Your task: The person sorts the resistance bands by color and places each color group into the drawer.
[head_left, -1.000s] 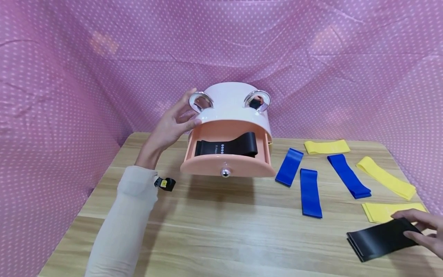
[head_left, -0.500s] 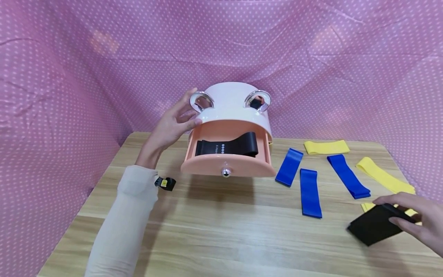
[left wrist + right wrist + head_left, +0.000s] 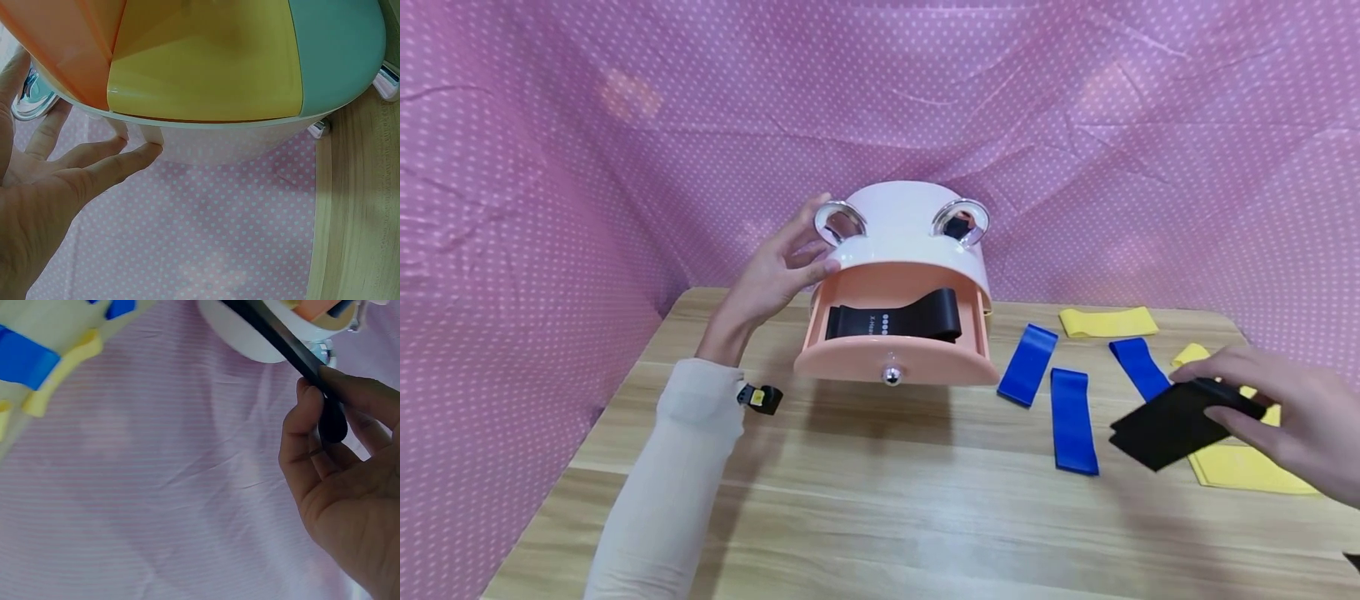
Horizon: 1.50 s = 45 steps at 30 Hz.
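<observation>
My right hand (image 3: 1288,417) pinches a folded black resistance band (image 3: 1180,421) by one end, above the right side of the table. In the right wrist view the band (image 3: 281,340) runs between thumb and fingers, its looped end hanging below the pinch. My left hand (image 3: 775,271) rests against the left side of a white drawer box (image 3: 902,217), fingers extended along the shell and thumb at its front edge. The box's peach top drawer (image 3: 842,358) is pulled out, and another black resistance band (image 3: 917,319) lies inside it.
Blue bands (image 3: 1073,421) and yellow bands (image 3: 1108,322) lie on the wooden table (image 3: 865,517) right of the box; my right hand partly covers some. Below the peach drawer are a yellow drawer (image 3: 206,62) and a green one (image 3: 344,50). Pink dotted cloth (image 3: 737,108) surrounds the table.
My right hand has lifted the black resistance band off the table's front right and carried it up, leftward and toward the box. My left hand stays on the box.
</observation>
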### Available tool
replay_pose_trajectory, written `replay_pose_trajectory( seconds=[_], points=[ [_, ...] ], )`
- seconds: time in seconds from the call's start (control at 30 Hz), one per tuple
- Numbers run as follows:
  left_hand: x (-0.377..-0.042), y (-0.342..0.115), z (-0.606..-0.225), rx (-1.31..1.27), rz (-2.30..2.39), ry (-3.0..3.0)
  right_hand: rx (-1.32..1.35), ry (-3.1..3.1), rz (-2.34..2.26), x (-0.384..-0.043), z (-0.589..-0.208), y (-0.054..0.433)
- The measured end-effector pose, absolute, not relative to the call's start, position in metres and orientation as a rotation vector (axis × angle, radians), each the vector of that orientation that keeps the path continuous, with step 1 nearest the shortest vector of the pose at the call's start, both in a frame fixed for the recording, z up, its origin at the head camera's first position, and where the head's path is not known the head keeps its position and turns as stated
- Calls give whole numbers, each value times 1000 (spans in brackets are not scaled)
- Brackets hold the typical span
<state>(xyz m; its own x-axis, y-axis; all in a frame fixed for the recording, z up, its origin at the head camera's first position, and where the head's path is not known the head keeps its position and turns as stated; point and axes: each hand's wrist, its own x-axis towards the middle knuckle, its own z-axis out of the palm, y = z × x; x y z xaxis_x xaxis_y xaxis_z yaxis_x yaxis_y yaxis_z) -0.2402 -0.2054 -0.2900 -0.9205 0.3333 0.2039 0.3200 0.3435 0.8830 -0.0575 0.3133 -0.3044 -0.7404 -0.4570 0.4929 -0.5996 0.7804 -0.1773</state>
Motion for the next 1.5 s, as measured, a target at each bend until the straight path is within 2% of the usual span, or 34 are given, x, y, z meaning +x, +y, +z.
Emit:
replay_pose_trajectory(
  seconds=[0.43,0.67,0.83,0.97,1.07,1.33,1.5],
  points=[
    [-240,-206,-290,632,1674,2579,945,-2468,543,-86,-243,270],
    [-239,-206,-290,620,1655,2594,846,-2532,522,-108,-219,254],
    [-239,-206,-290,614,1660,2586,765,-2593,541,-136,-219,246],
    [-239,-206,-290,633,1666,2585,865,-2595,659,-178,-235,254],
    [-239,-206,-289,652,1681,2569,932,-2583,823,-193,-233,243],
    [-238,-206,-289,648,1666,2587,788,-2596,1083,-143,-176,136],
    [-239,-207,-290,656,1674,2575,761,-2606,1280,-126,-158,91]
  ],
)
